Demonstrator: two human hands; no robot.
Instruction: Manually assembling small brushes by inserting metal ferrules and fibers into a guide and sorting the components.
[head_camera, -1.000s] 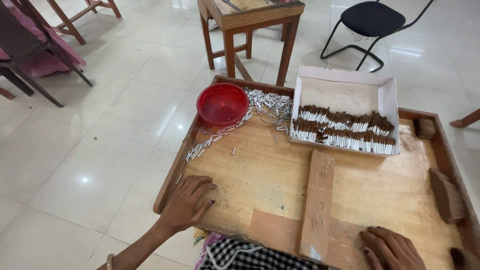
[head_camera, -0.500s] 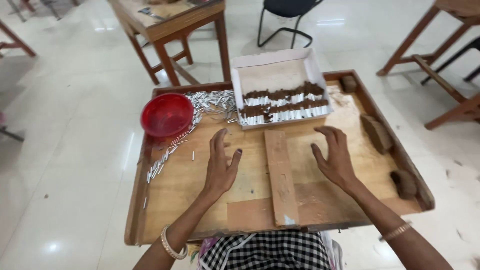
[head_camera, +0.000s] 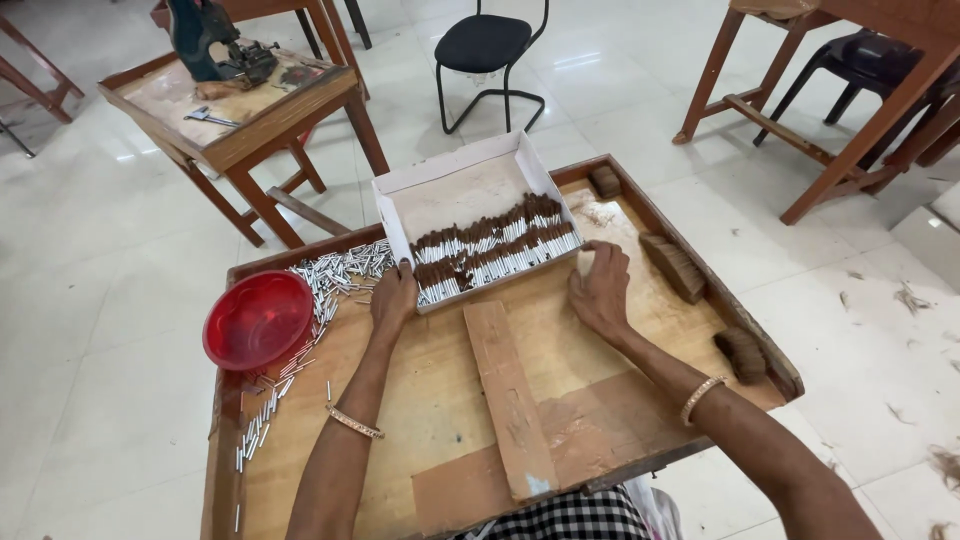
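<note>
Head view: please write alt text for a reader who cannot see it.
Both hands, left hand and right hand, grip the near corners of a white box of brown sticks on a wooden tray table. A red bowl sits left.

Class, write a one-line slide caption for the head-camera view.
Both hands, left and right, grip a white box of brown sticks on a wooden tray.
</note>
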